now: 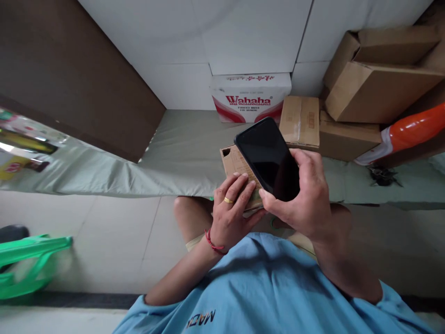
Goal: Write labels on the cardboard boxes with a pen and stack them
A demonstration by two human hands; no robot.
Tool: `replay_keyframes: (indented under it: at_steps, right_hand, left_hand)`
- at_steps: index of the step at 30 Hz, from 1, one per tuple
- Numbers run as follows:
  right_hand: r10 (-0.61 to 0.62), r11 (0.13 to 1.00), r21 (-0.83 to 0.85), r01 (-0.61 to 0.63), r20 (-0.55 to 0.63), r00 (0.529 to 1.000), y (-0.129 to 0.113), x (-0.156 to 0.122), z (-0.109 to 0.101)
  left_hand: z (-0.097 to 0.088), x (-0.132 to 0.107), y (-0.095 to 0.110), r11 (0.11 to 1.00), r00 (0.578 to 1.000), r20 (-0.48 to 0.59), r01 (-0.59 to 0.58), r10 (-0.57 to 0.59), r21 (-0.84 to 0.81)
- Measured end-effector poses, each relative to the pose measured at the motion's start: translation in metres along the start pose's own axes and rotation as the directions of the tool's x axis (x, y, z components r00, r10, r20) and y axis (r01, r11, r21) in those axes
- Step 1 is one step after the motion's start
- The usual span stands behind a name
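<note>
Right hand (pixel 306 199): pinching a phone (pixel 269 155) between thumb and fingers; flat slab, glossy black face, rounded corners, held at a slant. Left hand (pixel 233 202): fingers laid together across a cardboard piece (pixel 239 164), thumb at its near edge; brown, matte, printed, dark ragged hole at the far corner. Phone sits just right of the left fingers, overlapping the cardboard; contact between the two cannot be told. Left hand bears a smooth gold-coloured ring (pixel 228 200) and a red braided cord (pixel 213 246). Beyond both hands: wrinkled pale-green cloth (pixel 187 144), glossy white-and-red carton (pixel 250 99). Beyond right hand: taped, squarish cardboard box (pixel 299 120).
</note>
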State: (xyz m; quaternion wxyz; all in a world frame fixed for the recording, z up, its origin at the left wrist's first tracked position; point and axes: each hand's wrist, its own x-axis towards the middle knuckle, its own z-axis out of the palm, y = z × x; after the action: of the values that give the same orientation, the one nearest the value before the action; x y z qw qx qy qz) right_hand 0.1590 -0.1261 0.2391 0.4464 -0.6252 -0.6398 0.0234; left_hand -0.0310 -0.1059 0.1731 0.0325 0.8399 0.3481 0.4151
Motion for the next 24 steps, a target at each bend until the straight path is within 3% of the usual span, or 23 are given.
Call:
replay_keyframes:
  at_steps: [5, 12, 20, 24]
  right_hand:
    - [-0.029, 0.999, -0.021, 0.028, -0.046, 0.998, -0.012, -0.001, 0.011]
    - [0.016, 1.0, -0.017, -0.016, 0.013, 1.0, -0.023, -0.002, 0.022]
    - [0.024, 0.996, -0.086, -0.027, -0.043, 0.999, -0.028, -0.006, 0.033]
    - [0.038, 0.996, -0.08, -0.042, -0.046, 0.998, -0.034, -0.011, 0.038]
  left_hand:
    - [0.001, -0.001, -0.005, 1.0, 1.0, 0.006, -0.002, 0.003, -0.027]
    - [0.006, -0.003, -0.005, 0.994, 0.995, -0.099, -0.005, -0.006, -0.106]
    - [0.009, -0.008, -0.006, 0.995, 0.991, -0.134, 0.009, -0.023, -0.099]
    - [0.013, -0.011, -0.003, 0.994, 0.97, -0.225, 0.076, -0.093, -0.084]
